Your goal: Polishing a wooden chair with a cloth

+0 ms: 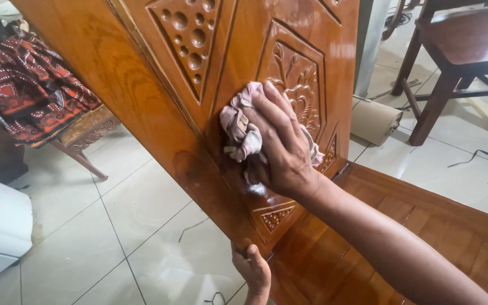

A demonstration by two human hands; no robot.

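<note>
At 6 o'clock, nearest the viewer, the person's left hand (253, 270) curls its fingers over the lower edge of a glossy carved wooden panel (159, 121), steadying it. Above, near centre, the right hand (280, 144) presses a crumpled pale pink cloth (241, 130) against the panel's floral carving, fingers closed over it. Even pressure and working the cloth into the grooves would likely serve this rubbing best. At 2 o'clock, farther off, a dark wooden chair (453, 51) stands on the white tiled floor (114, 226).
</note>
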